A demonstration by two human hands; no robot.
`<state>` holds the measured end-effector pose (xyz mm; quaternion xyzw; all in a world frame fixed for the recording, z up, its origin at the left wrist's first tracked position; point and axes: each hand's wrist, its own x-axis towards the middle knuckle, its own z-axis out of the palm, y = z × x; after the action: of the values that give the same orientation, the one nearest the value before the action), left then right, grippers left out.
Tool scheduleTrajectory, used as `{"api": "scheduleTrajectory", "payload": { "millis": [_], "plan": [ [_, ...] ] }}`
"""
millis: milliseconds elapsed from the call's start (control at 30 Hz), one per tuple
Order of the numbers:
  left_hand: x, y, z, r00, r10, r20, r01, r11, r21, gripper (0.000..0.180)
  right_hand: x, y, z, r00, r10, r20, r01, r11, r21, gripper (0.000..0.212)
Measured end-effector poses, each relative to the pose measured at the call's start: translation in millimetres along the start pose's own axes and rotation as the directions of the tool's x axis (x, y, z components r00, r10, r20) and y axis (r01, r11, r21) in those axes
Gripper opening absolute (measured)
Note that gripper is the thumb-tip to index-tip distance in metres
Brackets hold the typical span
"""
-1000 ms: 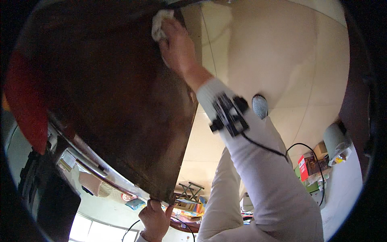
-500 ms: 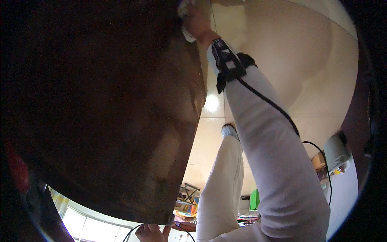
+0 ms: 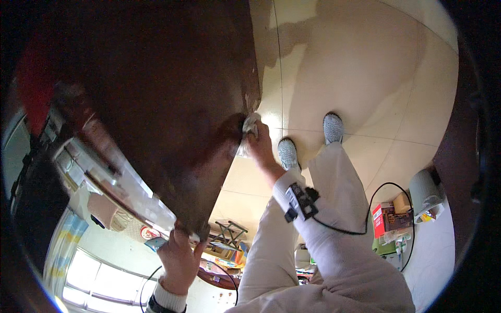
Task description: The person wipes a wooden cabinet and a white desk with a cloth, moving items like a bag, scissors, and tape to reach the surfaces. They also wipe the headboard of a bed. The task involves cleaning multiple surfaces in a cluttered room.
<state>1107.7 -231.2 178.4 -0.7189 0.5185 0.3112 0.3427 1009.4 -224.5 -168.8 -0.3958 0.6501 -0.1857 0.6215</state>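
A large dark brown board (image 3: 172,99) fills the left half of the view, its right edge worn and chipped about halfway along. My right hand (image 3: 262,147) is closed around a crumpled white cloth (image 3: 251,125) and presses it against that edge. At the board's near corner, the fingers of my left hand (image 3: 179,258) are wrapped over the edge and grip it. The fingertips beyond the edge are partly hidden. A black device with a cable (image 3: 301,202) is strapped to my right wrist.
My two grey shoes (image 3: 332,129) stand on beige floor tiles (image 3: 365,78) right of the board. A folding stool (image 3: 228,233) is near the board's near end. A red box (image 3: 385,219) and a grey bin (image 3: 425,190) stand at the right. The cable loops beside my right arm.
My right hand has come nearer along the board's edge with the cloth. The view has shifted, so both shoes and more of my left hand show. My left hand remains at the corner.
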Motion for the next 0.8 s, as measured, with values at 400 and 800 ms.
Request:
{"api": "scheduleTrajectory", "payload": {
  "millis": [400,800],
  "plan": [
    [14,8,3,0.987,0.091,-0.135,-0.076,0.991,0.112,0.058,-124,-177,-112,0.850,-0.029,0.526,-0.400,0.613,0.681,0.051],
    [-3,-14,59,0.766,0.081,-0.637,-0.419,0.815,-0.400,0.031,-186,-175,-182,0.803,-0.015,0.596,-0.541,0.405,0.737,0.040]
  ]
}}
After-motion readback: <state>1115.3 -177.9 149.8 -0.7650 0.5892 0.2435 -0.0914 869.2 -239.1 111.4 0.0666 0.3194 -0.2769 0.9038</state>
